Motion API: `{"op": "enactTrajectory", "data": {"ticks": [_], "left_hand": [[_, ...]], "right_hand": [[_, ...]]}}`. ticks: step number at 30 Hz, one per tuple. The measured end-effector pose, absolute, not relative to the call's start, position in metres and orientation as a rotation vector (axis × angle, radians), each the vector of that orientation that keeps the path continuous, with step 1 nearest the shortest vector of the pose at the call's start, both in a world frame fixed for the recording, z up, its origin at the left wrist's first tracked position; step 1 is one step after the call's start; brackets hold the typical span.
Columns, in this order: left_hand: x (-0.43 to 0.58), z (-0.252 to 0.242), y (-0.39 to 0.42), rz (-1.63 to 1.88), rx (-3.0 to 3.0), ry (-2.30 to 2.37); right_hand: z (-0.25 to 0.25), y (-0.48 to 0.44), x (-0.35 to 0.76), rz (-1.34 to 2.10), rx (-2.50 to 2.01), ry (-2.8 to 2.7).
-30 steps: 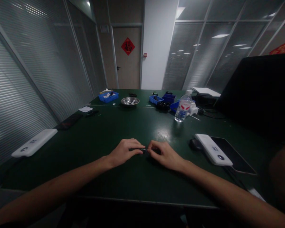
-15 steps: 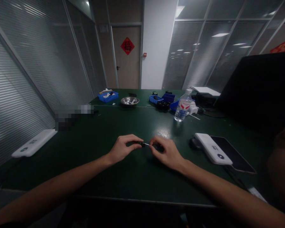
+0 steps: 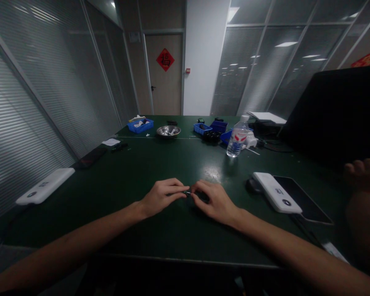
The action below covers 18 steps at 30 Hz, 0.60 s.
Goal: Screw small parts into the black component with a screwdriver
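Note:
Over the near middle of the table, my left hand [image 3: 160,197] pinches a small dark piece [image 3: 186,193] between thumb and fingers. Its kind is too small to make out. My right hand [image 3: 214,199] faces it, with thumb and forefinger closed on a short, thin, silvery pin [image 3: 189,192] that reaches to the dark piece. The fingertips of both hands almost meet, hiding most of what they hold. I cannot tell whether the pin sits inside the piece or only touches it.
A white power bank [image 3: 276,192] lies by a dark phone [image 3: 302,199] on the right; another white power bank [image 3: 46,186] is left. Farther back stand a water bottle [image 3: 238,137], a metal bowl [image 3: 168,136] and blue trays [image 3: 141,126]. Another person's hand [image 3: 364,174] shows far right.
My hands have come closer together, and less of the silvery pin shows between them. My left hand's fingers are straighter. The other person's hand at the right has moved farther into view.

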<state>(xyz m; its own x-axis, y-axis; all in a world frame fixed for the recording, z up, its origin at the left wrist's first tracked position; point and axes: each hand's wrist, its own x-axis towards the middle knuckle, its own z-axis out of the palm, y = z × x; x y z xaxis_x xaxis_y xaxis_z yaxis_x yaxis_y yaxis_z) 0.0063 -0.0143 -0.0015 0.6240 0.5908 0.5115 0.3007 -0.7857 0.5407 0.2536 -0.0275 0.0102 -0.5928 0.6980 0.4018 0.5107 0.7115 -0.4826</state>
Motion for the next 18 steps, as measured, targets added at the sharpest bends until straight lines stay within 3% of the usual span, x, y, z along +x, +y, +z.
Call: {"op": "enactTrajectory", "data": {"ticks": [11, 18], "left_hand": [[0.02, 0.001, -0.023, 1.286, 2.236, 0.755], [0.018, 0.001, -0.016, 1.125, 2.213, 0.818]], "right_hand": [[0.003, -0.032, 0.249, 0.604, -0.836, -2.12], [0.004, -0.023, 0.252, 0.581, -0.869, -2.172]]}}
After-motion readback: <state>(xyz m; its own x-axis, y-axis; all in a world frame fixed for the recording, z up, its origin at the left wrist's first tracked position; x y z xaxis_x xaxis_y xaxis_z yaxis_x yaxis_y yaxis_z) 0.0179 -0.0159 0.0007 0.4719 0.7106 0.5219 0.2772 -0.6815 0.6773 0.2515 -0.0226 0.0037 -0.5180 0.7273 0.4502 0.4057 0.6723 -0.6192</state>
